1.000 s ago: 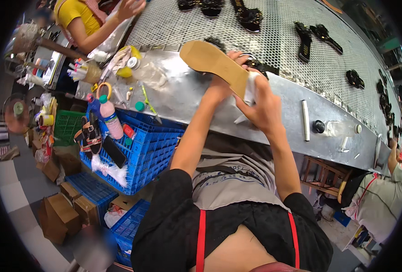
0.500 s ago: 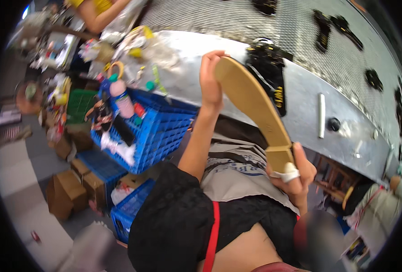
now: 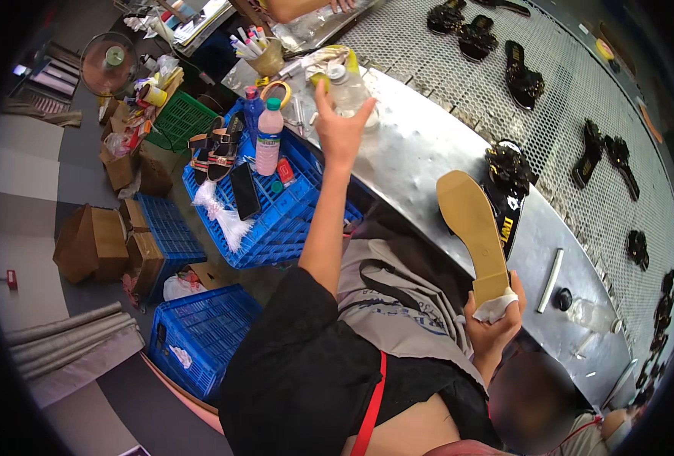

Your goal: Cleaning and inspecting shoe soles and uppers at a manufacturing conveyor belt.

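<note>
In my right hand (image 3: 496, 327) is a tan shoe sole (image 3: 474, 224) with a low heel, gripped at the heel end and tilted upward. A small white cloth (image 3: 496, 306) lies between my fingers and the heel. Right behind the sole, partly hidden by it, a black sandal (image 3: 509, 171) with a dark ornament rests on the metal bench. My left hand (image 3: 342, 125) is stretched out over the bench edge, thumb and fingers spread, holding nothing. Just beyond its fingers stands a clear plastic bottle (image 3: 346, 90), beside a yellow and white cloth (image 3: 329, 61).
A blue crate (image 3: 276, 228) at the left carries a pink bottle (image 3: 268, 140), a phone (image 3: 245, 190) and sandals (image 3: 219, 148). Several black sandals lie on the mesh surface (image 3: 428, 83). A white rod (image 3: 550, 280) and another clear bottle (image 3: 591, 315) lie on the bench (image 3: 405, 137).
My left hand has let go of the sole's toe end and moved up and left toward the clear bottle. The sole, still in my right hand, has shifted right and lower.
</note>
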`<action>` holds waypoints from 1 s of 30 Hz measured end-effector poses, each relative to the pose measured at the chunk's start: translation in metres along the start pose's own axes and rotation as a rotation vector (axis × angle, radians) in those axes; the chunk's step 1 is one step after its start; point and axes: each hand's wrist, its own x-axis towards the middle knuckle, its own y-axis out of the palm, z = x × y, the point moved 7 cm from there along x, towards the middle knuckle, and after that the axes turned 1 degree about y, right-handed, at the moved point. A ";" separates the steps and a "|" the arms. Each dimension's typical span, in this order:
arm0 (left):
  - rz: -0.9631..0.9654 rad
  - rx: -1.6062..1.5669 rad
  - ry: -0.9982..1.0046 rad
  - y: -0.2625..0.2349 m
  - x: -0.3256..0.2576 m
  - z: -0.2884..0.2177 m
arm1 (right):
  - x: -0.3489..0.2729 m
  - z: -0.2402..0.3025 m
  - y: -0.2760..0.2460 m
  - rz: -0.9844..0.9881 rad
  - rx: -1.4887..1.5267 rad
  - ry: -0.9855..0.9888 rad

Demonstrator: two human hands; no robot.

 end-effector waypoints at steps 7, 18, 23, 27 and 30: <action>-0.105 -0.001 0.022 -0.072 0.073 0.022 | -0.003 -0.022 0.002 0.046 0.045 0.068; 0.083 0.273 0.130 -0.006 0.164 0.039 | 0.001 -0.016 -0.010 -0.006 0.002 0.029; 0.137 0.346 0.043 0.013 0.190 0.062 | -0.002 -0.016 -0.010 -0.007 0.011 0.053; 0.184 0.368 0.078 0.023 0.182 0.065 | -0.002 -0.018 -0.009 -0.006 0.006 0.061; 0.204 0.304 0.137 0.024 0.153 0.065 | -0.013 -0.029 -0.007 0.027 0.075 0.121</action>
